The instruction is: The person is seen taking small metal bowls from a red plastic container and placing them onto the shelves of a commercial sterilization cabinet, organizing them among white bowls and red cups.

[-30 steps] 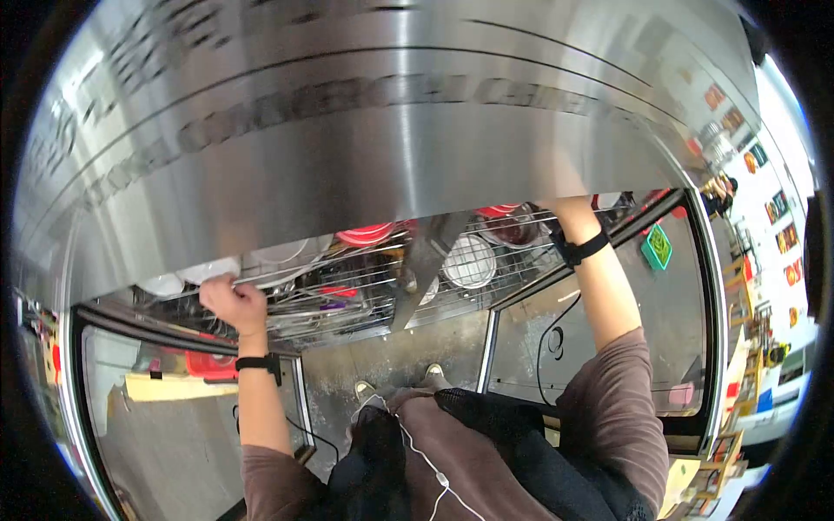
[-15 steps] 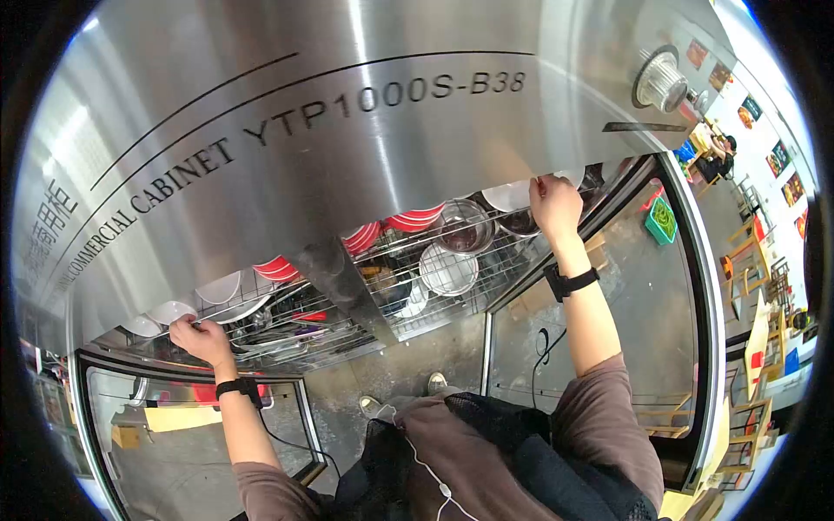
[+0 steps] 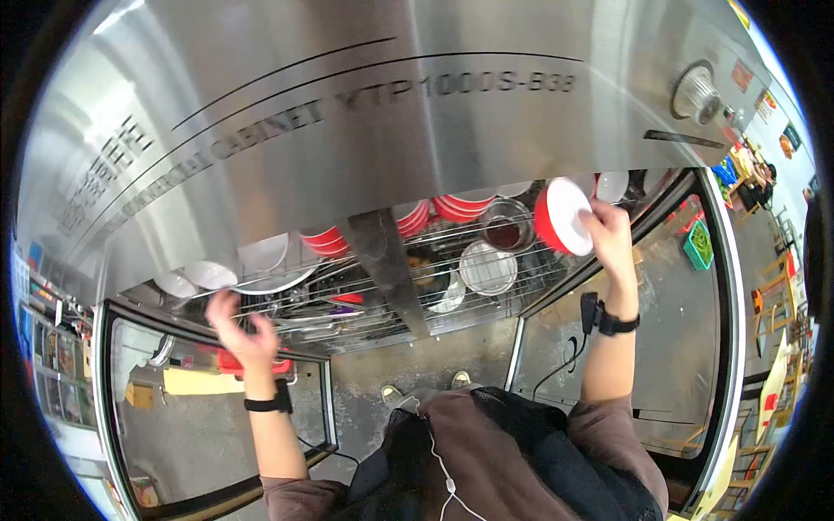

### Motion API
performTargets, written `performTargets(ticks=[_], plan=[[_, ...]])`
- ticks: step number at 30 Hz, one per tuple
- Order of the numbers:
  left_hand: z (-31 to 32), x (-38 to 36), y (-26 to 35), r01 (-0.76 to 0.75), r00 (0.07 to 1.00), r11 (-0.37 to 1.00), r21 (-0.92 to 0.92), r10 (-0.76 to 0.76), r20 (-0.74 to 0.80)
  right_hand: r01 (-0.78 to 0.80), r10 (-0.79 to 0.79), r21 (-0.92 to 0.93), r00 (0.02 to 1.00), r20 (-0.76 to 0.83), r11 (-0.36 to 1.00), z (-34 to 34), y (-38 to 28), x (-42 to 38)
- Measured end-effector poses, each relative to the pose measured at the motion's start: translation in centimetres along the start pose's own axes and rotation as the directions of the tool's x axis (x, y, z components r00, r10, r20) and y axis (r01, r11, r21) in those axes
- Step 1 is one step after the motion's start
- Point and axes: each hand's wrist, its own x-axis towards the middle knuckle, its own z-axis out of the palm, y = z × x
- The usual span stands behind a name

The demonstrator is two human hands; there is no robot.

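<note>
Bowl (image 3: 563,219), red and white, tilts in the right hand (image 3: 613,240).

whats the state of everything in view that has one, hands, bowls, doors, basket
Right hand: closed on a bowl's rim
Held red-and-white bowl: tilted, its white inside showing
Left hand: open, blurred, nothing seen in it
Red bowls on the rack: in stacks
Left glass door: open
Right glass door: open
Green basket: filled with something green
</note>
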Motion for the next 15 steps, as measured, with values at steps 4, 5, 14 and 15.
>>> performTargets(ticks=[4, 5, 14, 15], plan=[[-1.6, 2.9, 11.0, -0.258, 0.875, 0.884, -0.39, 0.385, 0.294, -0.058, -0.02, 0.23, 0.945, 0.325, 0.971, 6.3, -7.9, -5.5], [-2.0, 3.1, 12.7, -0.252, 0.831, 0.84, -0.481, 0.442, 0.336, 0.071, -0.099, 0.079, 0.901, 0.423, 0.994, 7.8, -7.3, -5.7], [-3.3, 2.1, 10.0, -0.141, 0.639, 0.725, -0.674, 0.587, 0.498, 0.048, -0.047, 0.015, 0.793, 0.607, 0.999, 19.8, -14.7, -10.0], [-3.4, 1.8, 8.9, -0.134, 0.654, 0.718, -0.683, 0.582, 0.483, 0.023, -0.068, 0.083, 0.805, 0.59, 0.996, 20.7, -15.0, -10.3]])
